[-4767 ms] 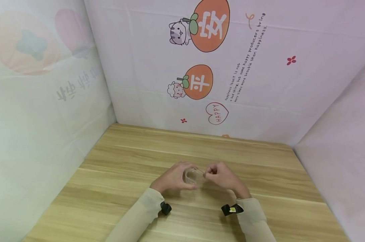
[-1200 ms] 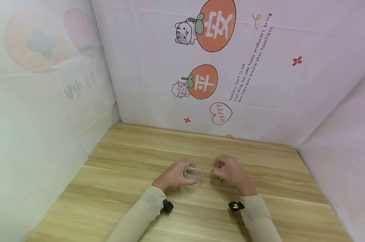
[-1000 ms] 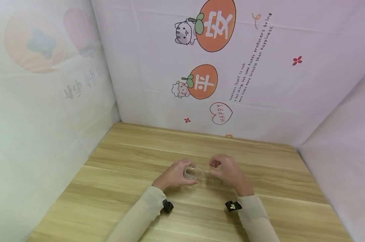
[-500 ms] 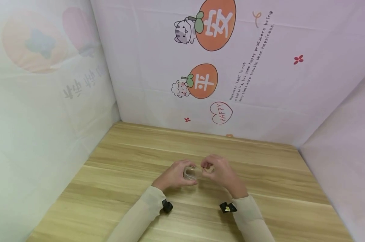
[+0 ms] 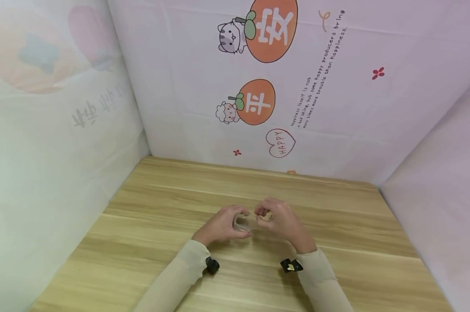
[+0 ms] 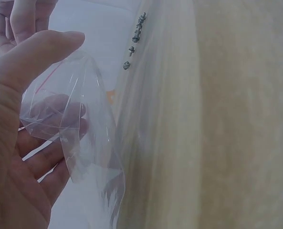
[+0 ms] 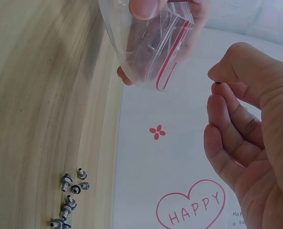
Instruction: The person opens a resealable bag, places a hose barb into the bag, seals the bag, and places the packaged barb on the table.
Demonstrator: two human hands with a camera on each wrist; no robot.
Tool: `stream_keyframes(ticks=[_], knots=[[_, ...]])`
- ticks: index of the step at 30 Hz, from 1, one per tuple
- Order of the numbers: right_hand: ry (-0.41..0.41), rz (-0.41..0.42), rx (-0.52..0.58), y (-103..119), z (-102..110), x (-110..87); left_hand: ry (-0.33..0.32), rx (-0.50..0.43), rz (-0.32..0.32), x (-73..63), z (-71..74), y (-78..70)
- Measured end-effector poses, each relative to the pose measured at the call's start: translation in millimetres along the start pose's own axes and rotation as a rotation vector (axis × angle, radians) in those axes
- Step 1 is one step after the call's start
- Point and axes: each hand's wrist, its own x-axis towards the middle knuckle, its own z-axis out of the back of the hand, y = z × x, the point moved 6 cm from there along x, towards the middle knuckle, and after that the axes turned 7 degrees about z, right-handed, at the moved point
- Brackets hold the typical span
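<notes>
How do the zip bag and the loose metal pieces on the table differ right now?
The zip bag is clear, thin film with a red line near its mouth; the metal pieces are grey and look rigid. The bag is held up in the left hand, while the pieces lie loose on the table. The bag is far bigger than any single piece. Both show in both wrist views.

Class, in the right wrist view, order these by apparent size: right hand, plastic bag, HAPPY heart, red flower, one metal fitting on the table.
1. Right hand
2. Plastic bag
3. HAPPY heart, partly cut off
4. Red flower and metal fitting: about alike, so unranked
</notes>
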Motion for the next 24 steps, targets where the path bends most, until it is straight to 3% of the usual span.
stream_keyframes(ticks=[8,24], knots=[[0.014,0.059,0.006,5,0,2.3,0.001,0.000,0.008,-1.3,0.1,2.0],[0.015,-0.029,-0.059,-12,39,-6.7,-0.007,0.026,0.031,0.2,3.0,1.0]])
